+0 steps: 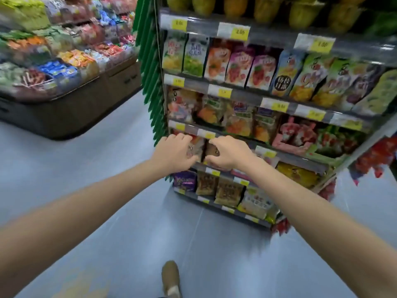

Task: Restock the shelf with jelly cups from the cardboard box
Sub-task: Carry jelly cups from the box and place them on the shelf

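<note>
The shelf [242, 95] stands right of centre, a grey unit of several tiers crowded with bright snack bags [236, 65], each rail carrying yellow price tags [239, 32]. Both arms reach out to its fourth tier down, at the unit's left end. There the left hand [171, 153] has its fingers curled over the top of a pale pack [196, 147] with the thumb beneath it, gripping it. Just beside it, the right hand [229, 151] grips a brown pack [211, 150] the same way, fingers above and thumb below. Blur hides whether these two packs are jelly cups. On the top tier, far up, sit rounded yellow and green tubs [268, 5], too smeared to name surely. A green fringed strip [150, 82] runs down the unit's left edge. Far left, across the pale grey floor [150, 211], stands a dark display bin [75, 112] heaped with wrapped sweets. Near the bottom edge, one tan shoe [170, 278] rests on the floor.
</note>
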Motion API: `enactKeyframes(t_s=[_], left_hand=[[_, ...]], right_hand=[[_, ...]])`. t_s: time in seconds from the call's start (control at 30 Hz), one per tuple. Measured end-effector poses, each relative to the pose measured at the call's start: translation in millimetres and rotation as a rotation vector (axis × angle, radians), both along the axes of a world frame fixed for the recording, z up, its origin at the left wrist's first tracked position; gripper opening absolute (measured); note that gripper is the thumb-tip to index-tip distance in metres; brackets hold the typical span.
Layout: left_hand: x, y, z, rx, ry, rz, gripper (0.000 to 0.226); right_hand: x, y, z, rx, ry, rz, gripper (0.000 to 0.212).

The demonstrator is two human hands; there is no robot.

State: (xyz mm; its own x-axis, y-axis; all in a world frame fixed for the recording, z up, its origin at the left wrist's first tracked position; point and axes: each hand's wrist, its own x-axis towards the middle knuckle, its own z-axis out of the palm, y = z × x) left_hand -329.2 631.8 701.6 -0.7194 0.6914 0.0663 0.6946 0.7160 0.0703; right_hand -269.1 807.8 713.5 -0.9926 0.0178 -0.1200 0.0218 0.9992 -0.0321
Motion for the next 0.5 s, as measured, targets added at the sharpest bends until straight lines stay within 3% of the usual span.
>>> enactKeyframes(t_s=[0.27, 0.5], left_hand=[[59.9, -122.9, -93.4, -0.181, -0.262, 0.229, 0.068], [114.7, -268.6, -166.4, -0.200, -0.518, 0.587, 0.071]], right_hand=[[22.4, -93.1, -100.4, -0.116, -0.214, 0.180, 0.049], [28.1, -224.2, -163.8, -0.101, -0.404, 0.464, 0.062]])
